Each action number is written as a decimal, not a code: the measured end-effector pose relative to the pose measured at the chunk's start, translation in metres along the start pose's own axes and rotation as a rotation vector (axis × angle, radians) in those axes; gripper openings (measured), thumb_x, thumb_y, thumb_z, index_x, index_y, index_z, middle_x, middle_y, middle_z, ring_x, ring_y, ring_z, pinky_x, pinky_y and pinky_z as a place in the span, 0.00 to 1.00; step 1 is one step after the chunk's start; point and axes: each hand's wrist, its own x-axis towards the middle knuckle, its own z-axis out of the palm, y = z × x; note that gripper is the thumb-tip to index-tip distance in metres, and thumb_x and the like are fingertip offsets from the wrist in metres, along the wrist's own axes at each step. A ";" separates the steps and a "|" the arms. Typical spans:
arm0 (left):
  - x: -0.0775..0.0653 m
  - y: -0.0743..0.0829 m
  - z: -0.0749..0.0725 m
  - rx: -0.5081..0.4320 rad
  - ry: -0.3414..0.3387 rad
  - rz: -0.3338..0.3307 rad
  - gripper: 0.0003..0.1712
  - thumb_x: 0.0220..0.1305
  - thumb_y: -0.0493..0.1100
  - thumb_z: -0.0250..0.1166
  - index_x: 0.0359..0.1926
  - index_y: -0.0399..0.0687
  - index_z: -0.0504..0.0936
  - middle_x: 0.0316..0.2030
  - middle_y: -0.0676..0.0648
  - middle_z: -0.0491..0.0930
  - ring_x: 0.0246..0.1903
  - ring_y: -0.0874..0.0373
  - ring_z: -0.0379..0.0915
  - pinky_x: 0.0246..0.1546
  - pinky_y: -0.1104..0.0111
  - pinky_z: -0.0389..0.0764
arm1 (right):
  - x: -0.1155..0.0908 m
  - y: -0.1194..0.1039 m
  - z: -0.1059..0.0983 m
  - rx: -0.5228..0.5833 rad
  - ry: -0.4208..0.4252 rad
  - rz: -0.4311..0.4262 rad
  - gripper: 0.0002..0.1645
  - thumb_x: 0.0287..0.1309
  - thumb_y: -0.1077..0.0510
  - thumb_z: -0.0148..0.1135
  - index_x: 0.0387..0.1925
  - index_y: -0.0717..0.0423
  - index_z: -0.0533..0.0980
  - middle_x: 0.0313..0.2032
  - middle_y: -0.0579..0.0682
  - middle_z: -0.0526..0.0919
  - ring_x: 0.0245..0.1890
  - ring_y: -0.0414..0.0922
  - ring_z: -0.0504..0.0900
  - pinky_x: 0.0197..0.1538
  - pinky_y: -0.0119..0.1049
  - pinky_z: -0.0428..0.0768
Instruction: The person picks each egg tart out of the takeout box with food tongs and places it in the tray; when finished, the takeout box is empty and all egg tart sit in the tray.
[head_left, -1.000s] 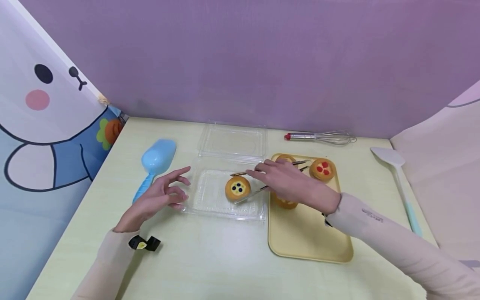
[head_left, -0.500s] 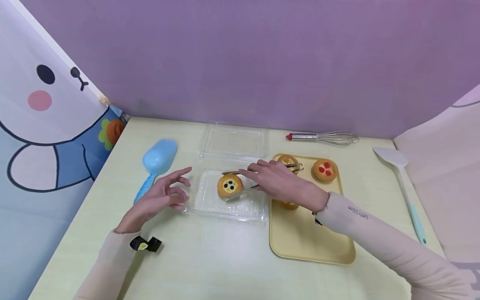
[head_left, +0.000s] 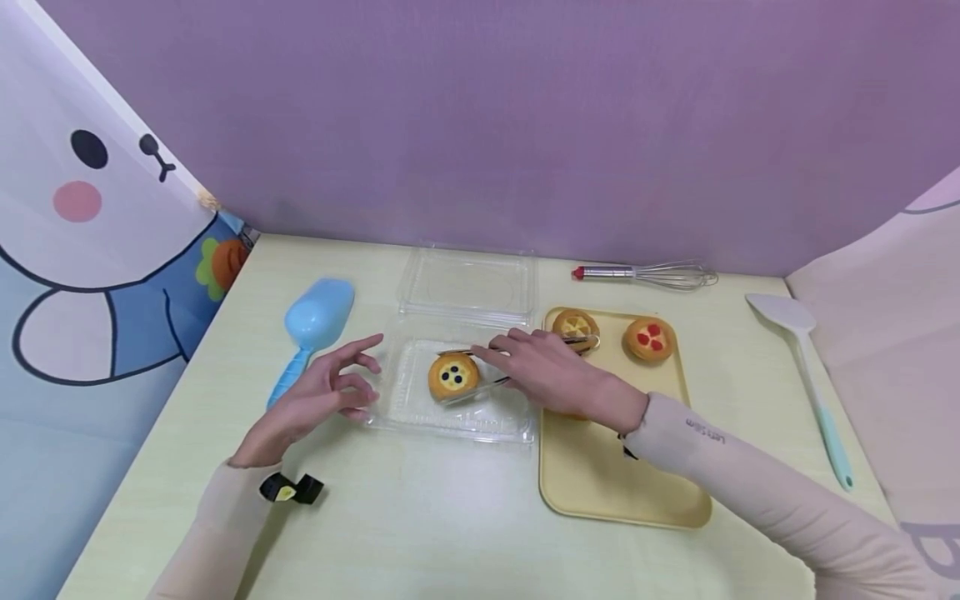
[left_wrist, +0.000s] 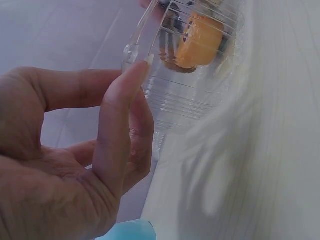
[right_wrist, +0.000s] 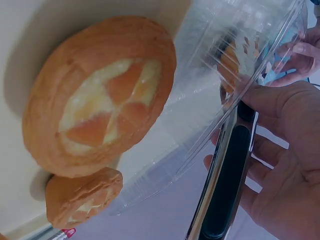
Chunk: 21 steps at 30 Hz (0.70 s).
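Note:
My right hand (head_left: 543, 362) grips metal tongs (right_wrist: 227, 175) with dark handle grips. Between the tong ends is a round pastry (head_left: 453, 377) with dark berries on top, inside the clear plastic container (head_left: 495, 429), whose lid lies open behind it. Whether the pastry rests on the container's bottom I cannot tell. My left hand (head_left: 326, 387) is by the container's left side, fingers loosely bent and holding nothing; its thumb is close to the rim, and contact is unclear. On the yellow tray (head_left: 622, 492) are a red-topped pastry (head_left: 650, 340) and an orange-topped pastry (head_left: 573, 327); another is mostly hidden under my right hand.
A blue scoop (head_left: 318, 312) lies left of the container, near my left hand. At the back right is a whisk (head_left: 645, 275) with a red tip. A white spatula (head_left: 806, 367) with a mint handle lies right of the tray. A purple backdrop (head_left: 487, 125) stands behind the table.
My right hand has moved left with the tongs, carrying the berry pastry from the middle of the container toward its left part. My left hand has stayed nearly still.

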 end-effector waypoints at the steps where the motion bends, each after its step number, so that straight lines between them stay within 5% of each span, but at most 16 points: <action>1: 0.000 0.000 0.000 -0.001 0.000 0.002 0.48 0.66 0.27 0.62 0.82 0.46 0.54 0.60 0.31 0.64 0.38 0.59 0.82 0.35 0.62 0.91 | 0.000 -0.001 0.001 -0.007 0.010 -0.004 0.35 0.67 0.52 0.69 0.73 0.45 0.72 0.61 0.48 0.84 0.56 0.49 0.83 0.43 0.42 0.87; 21: 0.000 0.001 0.001 0.008 0.005 0.005 0.48 0.65 0.28 0.63 0.82 0.45 0.55 0.60 0.32 0.65 0.38 0.57 0.82 0.35 0.62 0.91 | -0.009 -0.004 -0.002 -0.011 0.093 0.006 0.35 0.64 0.51 0.72 0.71 0.45 0.74 0.59 0.46 0.85 0.52 0.47 0.84 0.29 0.35 0.81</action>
